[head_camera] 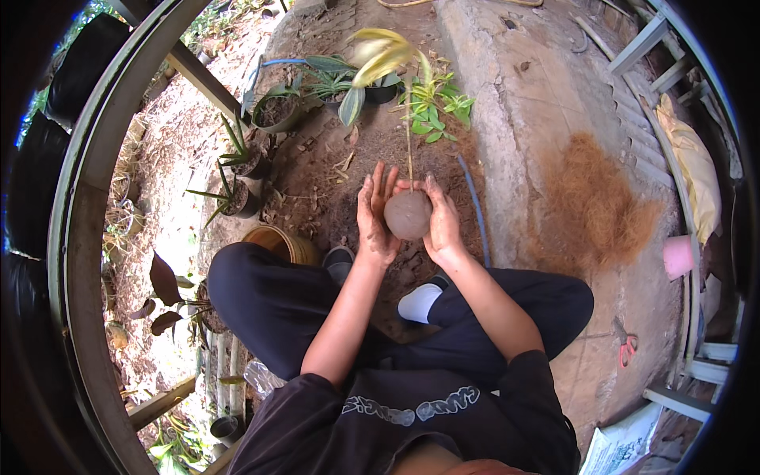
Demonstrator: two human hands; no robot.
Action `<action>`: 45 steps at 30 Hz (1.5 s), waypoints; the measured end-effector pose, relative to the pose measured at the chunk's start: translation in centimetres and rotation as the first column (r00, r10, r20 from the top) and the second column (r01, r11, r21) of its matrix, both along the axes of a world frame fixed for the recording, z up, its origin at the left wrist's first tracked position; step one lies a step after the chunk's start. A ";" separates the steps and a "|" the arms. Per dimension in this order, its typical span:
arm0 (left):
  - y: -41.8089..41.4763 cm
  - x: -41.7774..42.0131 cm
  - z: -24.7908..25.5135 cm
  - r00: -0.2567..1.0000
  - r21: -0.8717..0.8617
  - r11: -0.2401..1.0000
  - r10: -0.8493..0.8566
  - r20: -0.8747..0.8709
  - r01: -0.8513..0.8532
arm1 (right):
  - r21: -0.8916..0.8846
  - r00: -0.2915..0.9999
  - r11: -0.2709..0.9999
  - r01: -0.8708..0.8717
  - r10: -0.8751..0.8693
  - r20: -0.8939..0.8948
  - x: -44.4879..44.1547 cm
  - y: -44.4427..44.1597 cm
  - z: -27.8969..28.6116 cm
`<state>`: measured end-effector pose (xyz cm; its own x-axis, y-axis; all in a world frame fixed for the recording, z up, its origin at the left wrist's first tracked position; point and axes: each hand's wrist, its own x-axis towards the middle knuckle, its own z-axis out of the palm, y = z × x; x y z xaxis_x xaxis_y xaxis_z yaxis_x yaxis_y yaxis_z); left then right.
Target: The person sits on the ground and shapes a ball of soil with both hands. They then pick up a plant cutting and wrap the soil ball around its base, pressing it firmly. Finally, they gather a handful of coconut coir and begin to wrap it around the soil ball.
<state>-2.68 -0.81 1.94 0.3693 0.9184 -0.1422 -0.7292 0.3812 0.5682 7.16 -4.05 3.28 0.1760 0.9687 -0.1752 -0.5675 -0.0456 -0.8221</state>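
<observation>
Between my two muddy hands sits a smooth, round ball of grey-brown mud (408, 215), with a thin upright plant stem (409, 136) rising from its top to long yellow-green leaves (383, 56). My left hand (375, 217), on the picture's left, has its palm along the ball's left side, fingers extended. My right hand (440, 217) cups the right side, its fingers curving round the far side by the stem. The underside of the ball is hidden. Brown soil (320, 196) lies below and around the hands.
Potted plants (279, 113) stand at the far left, beside a leafy green plant (439, 110). A brown pot (285, 243) is by my left knee. A blue hose (475, 202) crosses the soil. Rightward lie coconut-like fibre (594, 208), a pink pot (678, 257) and red-handled scissors (627, 350).
</observation>
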 end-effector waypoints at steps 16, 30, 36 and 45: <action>0.3 0.2 -0.2 0.957 -0.092 0.983 0.131 -0.259 -0.159 | -0.140 0.989 0.981 0.136 -0.142 -0.040 0.0 0.2 -1.9; -0.7 1.1 -0.6 0.924 -0.056 0.988 0.112 -0.365 -0.142 | -0.082 0.983 0.979 0.185 -0.184 0.021 -0.8 0.1 -1.9; 0.0 0.1 0.5 0.952 -0.128 0.992 -0.059 -0.300 0.021 | 0.192 0.990 0.981 -0.010 -0.017 0.139 -0.1 0.3 -2.6; -0.8 0.2 -1.2 0.995 -0.242 0.966 0.096 0.010 -0.091 | 0.029 0.964 0.997 0.074 -0.079 0.253 -0.8 0.0 -1.1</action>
